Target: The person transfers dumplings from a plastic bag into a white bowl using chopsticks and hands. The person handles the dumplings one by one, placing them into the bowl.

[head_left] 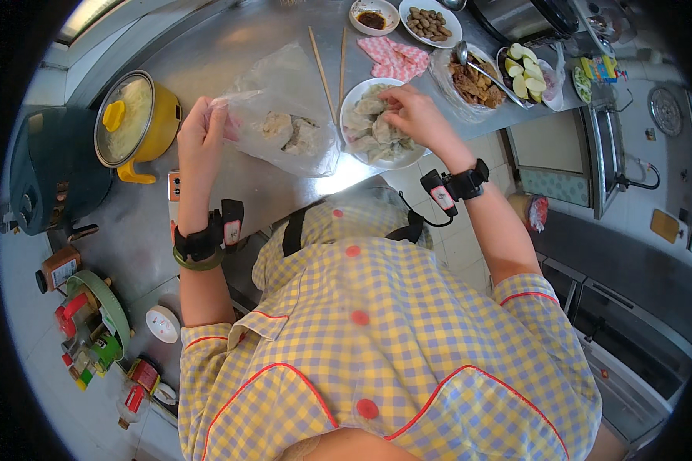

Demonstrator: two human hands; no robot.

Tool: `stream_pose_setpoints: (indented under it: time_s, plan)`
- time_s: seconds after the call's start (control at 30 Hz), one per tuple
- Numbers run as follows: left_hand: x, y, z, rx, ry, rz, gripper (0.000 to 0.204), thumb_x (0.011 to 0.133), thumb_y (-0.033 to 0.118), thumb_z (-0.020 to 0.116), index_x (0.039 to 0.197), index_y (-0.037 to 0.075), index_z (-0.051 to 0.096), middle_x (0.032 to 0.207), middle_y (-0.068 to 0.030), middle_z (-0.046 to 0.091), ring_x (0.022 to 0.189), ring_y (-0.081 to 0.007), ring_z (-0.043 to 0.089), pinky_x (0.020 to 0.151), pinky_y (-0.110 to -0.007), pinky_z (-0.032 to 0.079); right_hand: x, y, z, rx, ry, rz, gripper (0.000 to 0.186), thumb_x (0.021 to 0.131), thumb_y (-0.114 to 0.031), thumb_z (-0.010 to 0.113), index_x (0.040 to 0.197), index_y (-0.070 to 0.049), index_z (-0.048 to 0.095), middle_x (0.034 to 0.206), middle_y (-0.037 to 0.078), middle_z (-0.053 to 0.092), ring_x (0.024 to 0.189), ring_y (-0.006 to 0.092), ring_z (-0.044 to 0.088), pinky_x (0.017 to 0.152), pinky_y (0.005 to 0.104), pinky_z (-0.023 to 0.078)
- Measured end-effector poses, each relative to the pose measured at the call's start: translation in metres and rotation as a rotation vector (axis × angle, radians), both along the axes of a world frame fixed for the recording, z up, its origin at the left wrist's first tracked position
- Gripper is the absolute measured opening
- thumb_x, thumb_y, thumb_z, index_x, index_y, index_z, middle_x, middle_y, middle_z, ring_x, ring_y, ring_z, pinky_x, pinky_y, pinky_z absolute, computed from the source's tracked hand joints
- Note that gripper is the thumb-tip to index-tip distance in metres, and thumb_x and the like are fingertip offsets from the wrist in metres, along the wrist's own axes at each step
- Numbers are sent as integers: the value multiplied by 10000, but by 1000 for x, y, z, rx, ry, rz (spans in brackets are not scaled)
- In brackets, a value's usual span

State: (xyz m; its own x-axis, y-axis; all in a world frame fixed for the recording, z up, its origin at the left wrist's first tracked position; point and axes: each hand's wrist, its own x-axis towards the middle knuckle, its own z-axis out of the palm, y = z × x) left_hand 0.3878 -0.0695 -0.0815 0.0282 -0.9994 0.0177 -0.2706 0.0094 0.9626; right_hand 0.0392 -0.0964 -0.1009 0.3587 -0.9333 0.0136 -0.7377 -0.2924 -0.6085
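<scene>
The clear plastic bag [284, 115] looks the likeliest thing to give trouble: it lies slack on the steel counter [207, 54] with its mouth gathered only at the left edge, so if that pinch slips the opening would likely sag shut or the few dumplings [291, 132] inside could slide toward the near edge. The dumplings on the white plate [351, 96] appear soft and pressed against each other, so 1 could tear or drag a neighbour along when lifted, and the plate sits close to the counter's near edge, where a nudge might shift it. The left hand [201, 134] is closed, fingers curled around the bag's bunched rim, holding it up beside the yellow pot [142, 115] with its glass lid. The right hand [411, 111] is half closed over the plate, fingertips pinched down among the heaped dumplings; whether 1 is actually gripped cannot be told. 2 chopsticks [327, 65] lie on the counter just beyond the bag, and a red-and-white cloth [396, 58] lies farther off, past the plate.
</scene>
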Motion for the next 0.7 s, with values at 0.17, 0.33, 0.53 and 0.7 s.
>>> stream_pose_setpoints:
  time_s: [0.17,0.33,0.53,0.7]
  plan:
    - [4,6,2,13,-7,24,224,960,196,477,840,16,534,708,-36,610,605,-73,562,578,-214,436,-20,-10,5,-55,-87,-134,303,786,-125,675,1077,-62,619,899,117,612,800,218,632,727,312,502]
    - [3,10,4,-34,-124,-37,203,940,176,511,855,-5,547,704,-36,616,625,-75,560,614,-225,454,-24,-12,-18,-64,-84,-213,259,824,-138,619,1069,-54,611,957,144,611,869,256,617,777,353,487]
    - [-12,30,26,-83,-147,-146,484,753,158,731,1155,33,494,1054,-69,604,892,-148,567,778,-274,455,-27,-11,-47,-10,-156,-193,264,932,-169,465,1140,-38,558,1135,139,586,1049,253,562,910,334,419]
    - [16,44,31,-48,-331,-293,1087,488,206,872,1401,59,302,1438,-122,348,1286,-260,377,1036,-362,327,-51,-13,-39,144,-436,-226,287,968,-166,417,1197,-29,522,1229,89,562,1146,188,513,977,298,370]
